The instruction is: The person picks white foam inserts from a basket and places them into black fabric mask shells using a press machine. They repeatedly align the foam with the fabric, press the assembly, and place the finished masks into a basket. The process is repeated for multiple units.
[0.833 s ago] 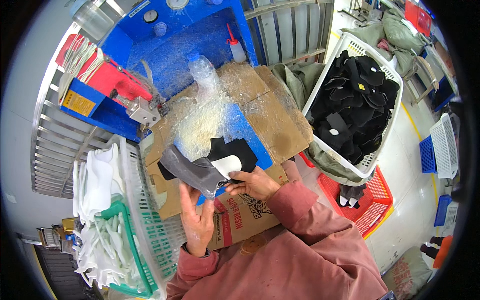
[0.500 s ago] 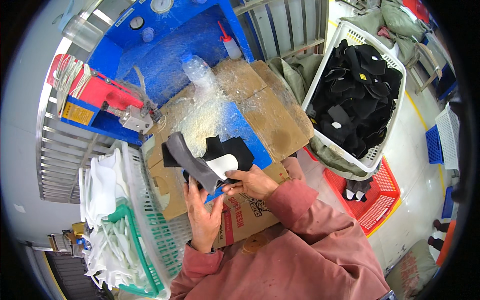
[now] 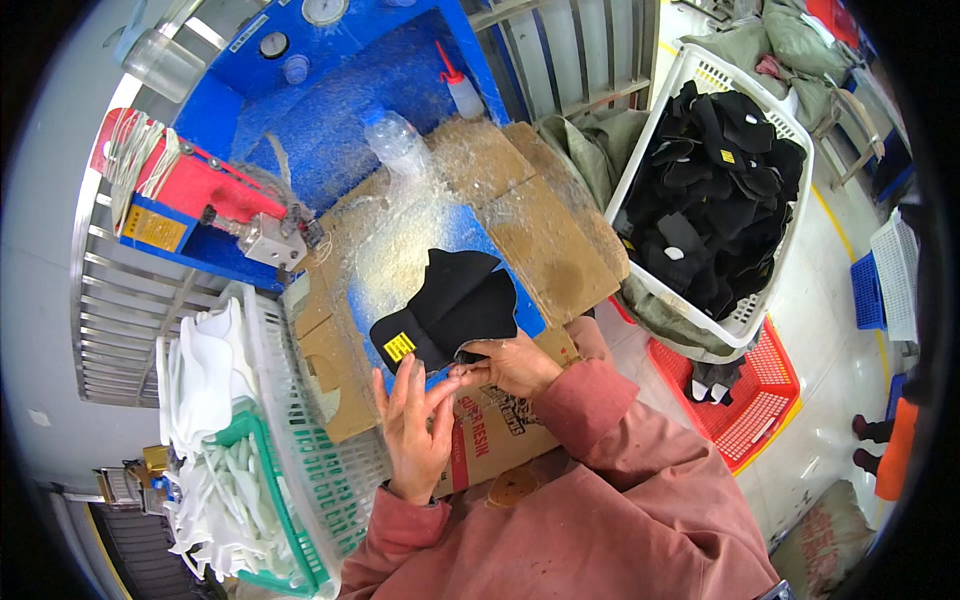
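Note:
A black fabric piece (image 3: 455, 305) with cut, pointed edges and a yellow label hangs over the dusty blue board (image 3: 525, 318). My right hand (image 3: 512, 366) pinches its lower right edge, thumb on top. Beside its lower left edge is my left hand (image 3: 412, 435), fingers stretched and apart, the tips near the yellow label and close to the right fingers. The piece's underside is hidden. Pale yellowish powder (image 3: 395, 265) lies behind it, with a clear plastic bottle (image 3: 398, 145) resting at the powder's far end.
A white basket (image 3: 612, 200) of black pieces stands at right, above a red basket (image 3: 770, 375). White shaped parts (image 3: 205, 370) and a green basket (image 3: 318, 560) are at left. A blue cabinet with gauges (image 3: 325, 85) and a red-blue machine (image 3: 235, 190) stand beyond the cardboard (image 3: 560, 240).
The piece has been turned over: its grey strip and white patch no longer show, and its black side with the yellow label faces up. My left fingers have shifted slightly.

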Available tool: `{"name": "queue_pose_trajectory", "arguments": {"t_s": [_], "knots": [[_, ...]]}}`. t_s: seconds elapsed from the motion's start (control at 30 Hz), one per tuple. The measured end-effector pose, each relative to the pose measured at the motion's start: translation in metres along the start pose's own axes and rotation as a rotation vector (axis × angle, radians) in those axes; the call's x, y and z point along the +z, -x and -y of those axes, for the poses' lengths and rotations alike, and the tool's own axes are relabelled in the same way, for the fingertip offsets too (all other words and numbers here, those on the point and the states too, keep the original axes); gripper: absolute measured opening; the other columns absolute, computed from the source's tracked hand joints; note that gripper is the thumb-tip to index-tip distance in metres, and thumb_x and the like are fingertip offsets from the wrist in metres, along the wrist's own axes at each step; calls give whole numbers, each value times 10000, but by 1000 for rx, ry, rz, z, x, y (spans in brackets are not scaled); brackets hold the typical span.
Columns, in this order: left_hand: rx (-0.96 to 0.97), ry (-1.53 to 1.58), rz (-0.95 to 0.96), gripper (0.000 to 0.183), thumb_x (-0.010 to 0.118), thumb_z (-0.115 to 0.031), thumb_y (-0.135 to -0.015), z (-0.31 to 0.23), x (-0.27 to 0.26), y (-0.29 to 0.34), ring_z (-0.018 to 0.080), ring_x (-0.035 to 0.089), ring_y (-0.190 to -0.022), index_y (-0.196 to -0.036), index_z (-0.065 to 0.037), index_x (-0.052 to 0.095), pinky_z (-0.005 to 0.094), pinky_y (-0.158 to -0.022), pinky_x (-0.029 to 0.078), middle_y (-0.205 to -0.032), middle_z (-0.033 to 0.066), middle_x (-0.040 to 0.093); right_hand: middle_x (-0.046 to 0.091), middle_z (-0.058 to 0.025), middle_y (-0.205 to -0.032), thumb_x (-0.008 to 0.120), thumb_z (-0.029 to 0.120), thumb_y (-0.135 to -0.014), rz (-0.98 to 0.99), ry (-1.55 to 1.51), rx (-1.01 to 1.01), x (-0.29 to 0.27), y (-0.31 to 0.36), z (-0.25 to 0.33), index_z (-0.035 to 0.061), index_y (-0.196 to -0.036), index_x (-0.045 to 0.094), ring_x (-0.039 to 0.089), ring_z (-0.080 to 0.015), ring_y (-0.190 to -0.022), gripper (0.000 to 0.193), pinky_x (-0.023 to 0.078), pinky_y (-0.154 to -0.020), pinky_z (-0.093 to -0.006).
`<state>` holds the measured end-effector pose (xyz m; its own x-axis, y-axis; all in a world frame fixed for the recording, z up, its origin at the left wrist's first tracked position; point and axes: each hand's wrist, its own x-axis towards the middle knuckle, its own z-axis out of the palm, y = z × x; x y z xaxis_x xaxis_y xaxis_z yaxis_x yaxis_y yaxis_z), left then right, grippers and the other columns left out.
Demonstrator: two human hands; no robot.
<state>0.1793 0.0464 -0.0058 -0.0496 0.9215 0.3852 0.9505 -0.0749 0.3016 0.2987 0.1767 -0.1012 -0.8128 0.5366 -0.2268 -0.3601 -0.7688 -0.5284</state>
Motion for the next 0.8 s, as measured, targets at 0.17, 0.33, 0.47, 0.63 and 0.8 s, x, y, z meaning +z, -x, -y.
{"name": "queue_pose_trajectory", "arguments": {"t_s": [0.17, 0.33, 0.47, 0.63, 0.8], "knots": [[-5, 113, -41, 633, 665, -43, -893, -2, -12, 14, 271, 528, -1306, -1460, -11, 386, 540, -1195, 225, -1072, 59, 742, 657, -176, -1119, 574, 51, -970, -60, 205, -1, 7, 9, 15, -43, -1200, 585, 719, -299, -935, 249, 618, -784, -378], [-138, 203, -116, 647, 684, -47, -891, -1, -19, 17, 264, 597, -1221, -1457, -1, 373, 508, -1182, 261, -1089, 35, 741, 677, -163, -1073, 568, 61, -974, -106, 167, 11, 19, 15, 24, -32, -1198, 590, 723, -282, -891, 244, 617, -753, -376], [-132, 367, -297, 583, 635, 36, -905, 3, -12, 9, 327, 629, -1187, -1440, 22, 403, 482, -1109, 394, -1203, 172, 684, 692, -150, -1045, 598, 68, -963, -170, 184, 16, 20, 19, 28, -14, -1202, 596, 727, -264, -848, 253, 617, -712, -357], [-69, 549, -242, 572, 596, 64, -919, 7, 6, -2, 338, 616, -1209, -1450, 39, 383, 411, -1009, 512, -1360, 250, 562, 704, -151, -1006, 628, 38, -941, -227, 212, -37, 20, 20, 28, -3, -1201, 601, 730, -258, -791, 264, 618, -658, -344], [-130, 883, -144, 578, 561, 79, -937, -2, 24, -1, 330, 601, -1227, -1472, 31, 351, 395, -985, 534, -1400, 248, 521, 704, -156, -963, 623, 18, -939, -279, 280, -69, 20, 23, 29, -23, -1197, 583, 728, -265, -746, 263, 627, -630, -354]]}}
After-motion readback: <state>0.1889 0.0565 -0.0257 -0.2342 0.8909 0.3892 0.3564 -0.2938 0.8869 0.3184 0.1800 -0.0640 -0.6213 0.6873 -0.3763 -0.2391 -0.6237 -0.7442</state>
